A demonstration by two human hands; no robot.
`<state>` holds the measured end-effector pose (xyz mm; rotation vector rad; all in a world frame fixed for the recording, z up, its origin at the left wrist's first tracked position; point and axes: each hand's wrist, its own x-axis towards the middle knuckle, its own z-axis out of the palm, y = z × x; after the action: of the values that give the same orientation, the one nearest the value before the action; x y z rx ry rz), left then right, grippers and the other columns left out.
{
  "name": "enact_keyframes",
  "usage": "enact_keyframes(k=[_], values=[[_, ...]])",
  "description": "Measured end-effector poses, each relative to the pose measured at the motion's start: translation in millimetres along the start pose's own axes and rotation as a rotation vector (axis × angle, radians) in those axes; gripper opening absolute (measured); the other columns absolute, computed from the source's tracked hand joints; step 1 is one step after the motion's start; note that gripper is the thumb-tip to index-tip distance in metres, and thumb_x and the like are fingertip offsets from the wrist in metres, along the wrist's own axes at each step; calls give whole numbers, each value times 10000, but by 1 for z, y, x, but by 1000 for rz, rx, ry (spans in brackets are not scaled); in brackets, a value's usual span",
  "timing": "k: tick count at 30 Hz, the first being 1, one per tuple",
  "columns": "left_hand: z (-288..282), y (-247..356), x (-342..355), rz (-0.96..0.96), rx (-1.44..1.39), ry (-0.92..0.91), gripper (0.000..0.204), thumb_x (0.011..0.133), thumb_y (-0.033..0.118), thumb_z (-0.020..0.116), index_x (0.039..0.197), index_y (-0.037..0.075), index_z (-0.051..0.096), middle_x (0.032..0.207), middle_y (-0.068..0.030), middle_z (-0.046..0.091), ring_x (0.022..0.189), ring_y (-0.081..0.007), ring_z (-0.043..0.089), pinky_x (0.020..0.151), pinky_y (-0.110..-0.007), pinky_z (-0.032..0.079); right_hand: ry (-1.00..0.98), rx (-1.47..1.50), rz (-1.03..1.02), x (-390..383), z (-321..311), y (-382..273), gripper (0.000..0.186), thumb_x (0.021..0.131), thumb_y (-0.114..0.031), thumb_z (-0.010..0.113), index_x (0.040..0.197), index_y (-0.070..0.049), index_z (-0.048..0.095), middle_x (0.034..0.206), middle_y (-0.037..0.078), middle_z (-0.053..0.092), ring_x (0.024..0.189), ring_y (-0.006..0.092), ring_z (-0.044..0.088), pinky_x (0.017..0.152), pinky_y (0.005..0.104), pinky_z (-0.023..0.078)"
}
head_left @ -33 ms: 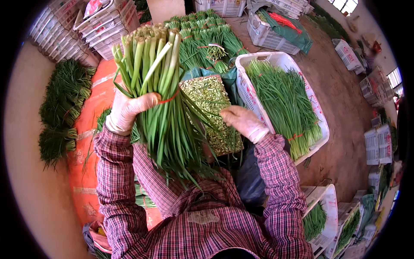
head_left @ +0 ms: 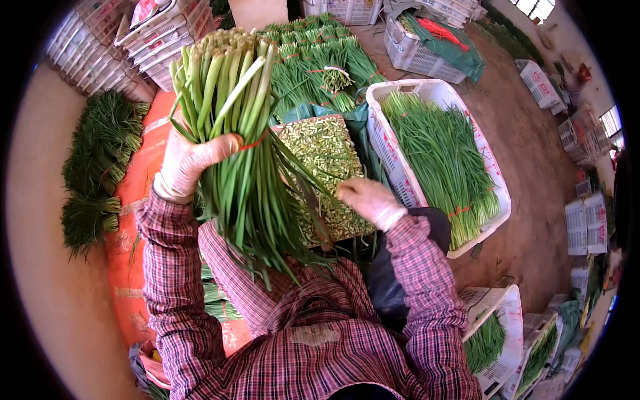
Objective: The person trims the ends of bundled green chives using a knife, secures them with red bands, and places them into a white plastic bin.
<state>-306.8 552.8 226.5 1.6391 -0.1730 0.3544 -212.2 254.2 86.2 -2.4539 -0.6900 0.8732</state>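
My left hand, in a pale thin glove, is closed round a thick bunch of garlic chives. The bunch is tilted, with its pale cut ends up and its green leaves hanging toward my lap. A red band circles it beside my thumb. My right hand, gloved too, has its fingers pinched together near loose leaf tips at the bunch's right side. What they hold, if anything, is hidden. Behind the leaves stands a board strewn with short cut stem ends. A dark blade-like tool shows partly there.
To the right is a white crate filled with chives. Banded bunches lie in rows beyond the board. More greens rest on an orange sheet at left. Stacked crates stand far left. A dark bag is by my leg.
The bunch and my left hand have shifted slightly left. My right hand has come slightly lower and nearer to me, with its fingers still pinched.
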Motion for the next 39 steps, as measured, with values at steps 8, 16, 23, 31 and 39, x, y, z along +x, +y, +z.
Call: enact_keyframes(k=[8, 16, 23, 31, 39], values=[[0, -72, 29, -36, 1063, -54, 892, 668, 245, 877, 1452, 93, 479, 1204, -165, 659, 1078, -311, 670, 968, -397, 533, 106, -301, 156, 20, 160, -5, 767, 867, -572, 700, 1373, -28, 510, 1159, 192, 650, 1044, 341, 696, 886, 430, 568], [52, -226, -25, -428, 1323, -387, 997, 652, 395, 892, 1493, 137, 423, 1218, -176, 629, 1103, -340, 629, 942, -425, 525, 286, 640, 341, 23, 171, 66, 430, 969, -380, 602, 1276, -80, 577, 1052, 170, 711, 949, 368, 688, 869, 457, 522], [92, -235, -39, -383, 1499, -544, 1252, 615, 621, 857, 1549, 17, 283, 1521, -175, 417, 1404, -329, 409, 1177, -482, 295, 548, 882, 197, -16, 155, 66, 399, 1011, -346, 638, 1320, -97, 601, 894, 23, 660, 692, 135, 593, 603, 292, 483], [129, -233, 7, -591, 1619, -878, 1307, 617, 804, 750, 1541, -16, 323, 1415, -184, 560, 1295, -334, 547, 1034, -456, 458, 733, 357, 137, -29, 151, 45, 383, 970, -280, 618, 1307, -111, 548, 1092, 187, 700, 882, 414, 696, 757, 496, 563], [136, -256, -7, -515, 1479, -687, 1254, 592, 649, 880, 1511, -10, 338, 1292, -208, 630, 1152, -317, 651, 980, -452, 517, 601, 237, 202, -45, 162, 37, 493, 945, -242, 641, 1381, -72, 487, 1185, 194, 644, 914, 404, 688, 781, 482, 572]])
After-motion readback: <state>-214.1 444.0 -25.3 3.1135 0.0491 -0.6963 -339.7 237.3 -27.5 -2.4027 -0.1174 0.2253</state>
